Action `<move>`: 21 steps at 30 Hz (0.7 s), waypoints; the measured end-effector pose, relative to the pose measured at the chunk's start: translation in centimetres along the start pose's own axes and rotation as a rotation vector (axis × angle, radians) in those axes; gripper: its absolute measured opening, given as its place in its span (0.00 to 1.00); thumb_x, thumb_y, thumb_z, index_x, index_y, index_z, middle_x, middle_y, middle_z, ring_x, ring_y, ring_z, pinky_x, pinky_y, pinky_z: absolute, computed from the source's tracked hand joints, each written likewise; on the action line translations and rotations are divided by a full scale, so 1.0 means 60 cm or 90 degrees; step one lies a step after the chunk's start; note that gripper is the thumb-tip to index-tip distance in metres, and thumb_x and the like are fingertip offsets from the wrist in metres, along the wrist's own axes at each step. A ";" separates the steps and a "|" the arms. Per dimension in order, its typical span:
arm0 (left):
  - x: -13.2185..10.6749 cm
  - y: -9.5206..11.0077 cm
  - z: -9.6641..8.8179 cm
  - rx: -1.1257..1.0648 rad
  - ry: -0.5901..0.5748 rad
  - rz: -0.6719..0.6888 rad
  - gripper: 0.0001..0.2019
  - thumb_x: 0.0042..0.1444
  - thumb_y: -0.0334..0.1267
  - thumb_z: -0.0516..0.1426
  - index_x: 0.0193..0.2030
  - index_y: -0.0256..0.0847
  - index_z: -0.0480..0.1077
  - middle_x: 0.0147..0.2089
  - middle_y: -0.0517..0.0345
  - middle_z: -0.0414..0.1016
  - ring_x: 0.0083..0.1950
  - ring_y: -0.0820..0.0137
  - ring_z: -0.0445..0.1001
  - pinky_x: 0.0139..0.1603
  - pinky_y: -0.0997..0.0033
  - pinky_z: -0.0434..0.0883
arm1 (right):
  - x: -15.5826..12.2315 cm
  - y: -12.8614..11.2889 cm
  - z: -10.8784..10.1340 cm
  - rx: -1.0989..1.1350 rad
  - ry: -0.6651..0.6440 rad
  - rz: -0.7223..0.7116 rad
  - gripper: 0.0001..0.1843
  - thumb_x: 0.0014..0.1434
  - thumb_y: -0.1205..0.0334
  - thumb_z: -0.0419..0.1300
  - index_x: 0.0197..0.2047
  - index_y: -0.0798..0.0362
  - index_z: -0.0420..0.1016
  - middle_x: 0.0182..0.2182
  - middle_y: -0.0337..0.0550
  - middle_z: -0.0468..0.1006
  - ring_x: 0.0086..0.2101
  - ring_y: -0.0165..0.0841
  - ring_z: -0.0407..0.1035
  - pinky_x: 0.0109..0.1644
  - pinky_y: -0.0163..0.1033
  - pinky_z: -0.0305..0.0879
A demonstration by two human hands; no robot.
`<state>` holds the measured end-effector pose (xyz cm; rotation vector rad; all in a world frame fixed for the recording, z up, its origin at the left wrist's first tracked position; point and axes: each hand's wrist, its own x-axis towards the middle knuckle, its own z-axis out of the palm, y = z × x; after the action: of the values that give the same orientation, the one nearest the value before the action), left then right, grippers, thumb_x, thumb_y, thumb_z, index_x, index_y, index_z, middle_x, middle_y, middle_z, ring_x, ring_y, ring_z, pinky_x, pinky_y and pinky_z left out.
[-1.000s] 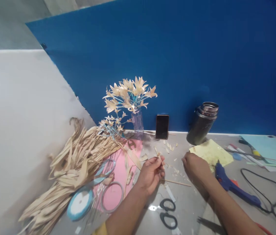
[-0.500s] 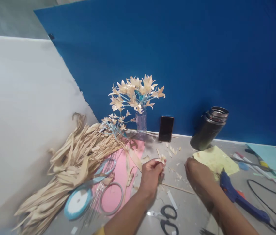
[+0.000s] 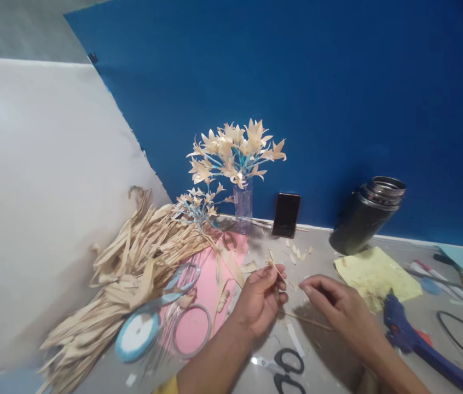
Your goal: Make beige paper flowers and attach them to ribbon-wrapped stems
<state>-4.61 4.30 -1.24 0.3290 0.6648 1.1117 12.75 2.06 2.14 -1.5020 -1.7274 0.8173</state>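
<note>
Pinching a small, straw-coloured strip of dry husk, the left hand holds it over the grey counter, on the near side of the flat black phone. The right hand is just to the right, its fingers narrowed; whether they grip anything, I cannot tell. This seems to be delicate finger work, calling for a steady left pinch.

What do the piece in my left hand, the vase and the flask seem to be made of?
The piece in your left hand: probably dried husk or leaf, matte, pale and papery. Vase: clear plastic or glass, being glossy and see-through. Flask: likely metal, dark-coated, with a shiny rim.
</note>
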 end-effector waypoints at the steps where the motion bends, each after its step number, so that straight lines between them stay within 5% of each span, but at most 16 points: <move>1: -0.001 0.001 0.001 -0.005 -0.005 -0.003 0.15 0.45 0.38 0.71 0.38 0.33 0.78 0.34 0.57 0.72 0.29 0.77 0.69 0.28 0.77 0.66 | -0.006 -0.010 0.006 0.008 -0.002 -0.012 0.17 0.61 0.49 0.53 0.30 0.50 0.76 0.25 0.41 0.79 0.27 0.36 0.71 0.32 0.35 0.66; 21: -0.013 0.000 0.010 -0.006 -0.049 0.018 0.14 0.47 0.39 0.71 0.37 0.31 0.78 0.32 0.55 0.74 0.29 0.75 0.71 0.30 0.75 0.68 | -0.025 -0.021 0.037 -0.021 0.036 -0.085 0.14 0.64 0.55 0.53 0.31 0.51 0.74 0.24 0.38 0.77 0.24 0.32 0.70 0.30 0.33 0.63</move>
<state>-4.46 3.64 -0.54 0.3726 0.5883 1.1237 10.33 0.37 1.75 -1.4011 -1.7846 0.6747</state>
